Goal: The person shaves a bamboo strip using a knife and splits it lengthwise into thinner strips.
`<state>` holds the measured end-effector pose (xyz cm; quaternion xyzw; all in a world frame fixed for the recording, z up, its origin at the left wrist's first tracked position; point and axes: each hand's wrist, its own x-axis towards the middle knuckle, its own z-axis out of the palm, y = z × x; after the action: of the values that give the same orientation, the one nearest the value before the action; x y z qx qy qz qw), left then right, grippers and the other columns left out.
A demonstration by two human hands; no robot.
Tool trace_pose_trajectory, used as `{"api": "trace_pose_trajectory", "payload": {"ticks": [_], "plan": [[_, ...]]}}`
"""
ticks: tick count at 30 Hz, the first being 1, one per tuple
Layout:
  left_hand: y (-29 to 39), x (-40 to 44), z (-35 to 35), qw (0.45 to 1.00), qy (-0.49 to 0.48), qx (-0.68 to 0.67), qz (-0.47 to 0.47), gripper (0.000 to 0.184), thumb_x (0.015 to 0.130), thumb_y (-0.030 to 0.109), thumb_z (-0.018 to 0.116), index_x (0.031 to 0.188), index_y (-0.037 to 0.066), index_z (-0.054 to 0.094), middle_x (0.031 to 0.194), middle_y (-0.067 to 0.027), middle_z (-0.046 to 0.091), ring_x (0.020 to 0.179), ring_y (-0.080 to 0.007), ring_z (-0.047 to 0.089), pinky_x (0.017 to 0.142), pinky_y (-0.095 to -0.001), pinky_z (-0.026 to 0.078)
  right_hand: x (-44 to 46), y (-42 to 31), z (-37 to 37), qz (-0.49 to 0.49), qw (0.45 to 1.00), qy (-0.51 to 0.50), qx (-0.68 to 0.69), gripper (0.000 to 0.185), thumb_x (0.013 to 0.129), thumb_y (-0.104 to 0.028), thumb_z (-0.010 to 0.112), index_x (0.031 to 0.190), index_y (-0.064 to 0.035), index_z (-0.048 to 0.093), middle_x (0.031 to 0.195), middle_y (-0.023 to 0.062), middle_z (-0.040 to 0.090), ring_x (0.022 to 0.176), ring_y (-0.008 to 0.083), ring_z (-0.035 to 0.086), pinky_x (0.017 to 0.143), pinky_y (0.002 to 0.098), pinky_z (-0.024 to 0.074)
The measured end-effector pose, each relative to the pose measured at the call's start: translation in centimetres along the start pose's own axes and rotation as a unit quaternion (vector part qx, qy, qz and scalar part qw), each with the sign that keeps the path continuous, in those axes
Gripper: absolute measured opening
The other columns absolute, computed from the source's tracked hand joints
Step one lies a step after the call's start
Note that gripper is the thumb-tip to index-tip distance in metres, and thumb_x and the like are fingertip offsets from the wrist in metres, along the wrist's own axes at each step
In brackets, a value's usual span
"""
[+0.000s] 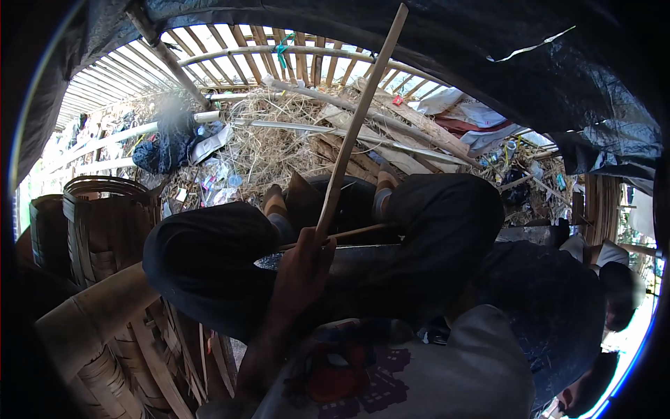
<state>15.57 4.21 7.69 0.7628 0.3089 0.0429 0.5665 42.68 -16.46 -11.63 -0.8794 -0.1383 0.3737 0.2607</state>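
Observation:
My left hand (304,269) is closed around the lower end of a long, flat bamboo strip (359,119). The strip rises from my fist up and to the right, over the far ground. A thinner stick (359,231) lies crosswise near that fist, between my knees; whether my fingers touch it I cannot tell. On the right a light sleeve (488,335) ends in deep shadow by my lap, and my right hand cannot be made out there.
A thick bamboo pole (98,318) and curled woven bamboo pieces (108,223) stand at my left. Straw (272,143), poles and litter cover the ground ahead, before a slatted bamboo fence (258,59). Black plastic sheeting (558,84) hangs overhead. Another person (618,293) seems to be at far right.

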Motion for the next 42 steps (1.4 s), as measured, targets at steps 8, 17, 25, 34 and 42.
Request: {"api": "trace_pose_trajectory", "payload": {"ticks": [8, 17, 25, 34, 42], "plan": [[-0.8, -0.4, -0.4, 1.0, 0.002, -0.028, -0.006, 0.017, 0.093, 0.019, 0.052, 0.096, 0.004, 0.045, 0.07, -0.0175, 0.055, 0.066, -0.0404, 0.057, 0.055, -0.0448, 0.042, 0.4, 1.5, -4.7, 0.005, 0.995, 0.062, 0.075, 0.024, 0.089, -0.03, 0.058, 0.087, -0.0056, 0.061, 0.065, -0.0006, 0.054, 0.055, 0.0098, 0.047, 0.053, 0.0286, 0.0388], [-1.1, -3.2, -1.6, 0.966, -0.06, -0.231, -0.103, 0.021, 0.097, 0.025, 0.046, 0.105, 0.006, 0.05, 0.062, 0.0006, 0.046, 0.053, -0.0057, 0.048, 0.047, -0.0264, 0.039, -4.6, -8.0, -15.2, -0.13, 0.956, 0.203, 0.167, 0.025, 0.089, -0.029, 0.059, 0.078, -0.0074, 0.055, 0.06, -0.005, 0.042, 0.053, 0.0062, 0.04, 0.05, 0.0236, 0.0328], [-1.9, -6.6, -1.2, 0.978, -0.032, -0.19, -0.079, 0.019, 0.097, 0.024, 0.045, 0.098, 0.005, 0.048, 0.058, 0.0013, 0.049, 0.052, -0.0061, 0.05, 0.047, -0.026, 0.04, -13.3, -18.6, -16.4, -0.261, 0.948, 0.182, 0.031, 0.024, 0.087, -0.025, 0.063, 0.097, -0.0039, 0.06, 0.071, -0.0007, 0.055, 0.065, 0.0066, 0.05, 0.062, 0.0223, 0.0397], [-3.0, -6.3, -0.7, 0.996, 0.001, -0.078, -0.04, 0.004, 0.094, 0.006, 0.048, 0.095, 0.002, 0.048, 0.073, 0.0014, 0.046, 0.065, -0.0039, 0.041, 0.054, -0.0207, 0.036, -14.9, -24.6, -11.3, -0.452, 0.885, 0.016, -0.107, 0.034, 0.088, -0.032, 0.059, 0.106, -0.0024, 0.057, 0.089, 0.0149, 0.065, 0.082, 0.0283, 0.064, 0.074, 0.0379, 0.0467], [0.7, -3.0, -2.0, 0.996, 0.021, 0.005, 0.086, 0.006, 0.092, 0.004, 0.045, 0.095, 0.001, 0.04, 0.067, -0.0215, 0.049, 0.065, -0.0449, 0.053, 0.049, -0.0433, 0.037, -12.8, -26.1, -9.2, -0.354, 0.933, -0.045, -0.033, 0.029, 0.095, -0.03, 0.047, 0.099, -0.0015, 0.053, 0.074, 0.0178, 0.059, 0.069, 0.0301, 0.06, 0.064, 0.0415, 0.0426]]}}
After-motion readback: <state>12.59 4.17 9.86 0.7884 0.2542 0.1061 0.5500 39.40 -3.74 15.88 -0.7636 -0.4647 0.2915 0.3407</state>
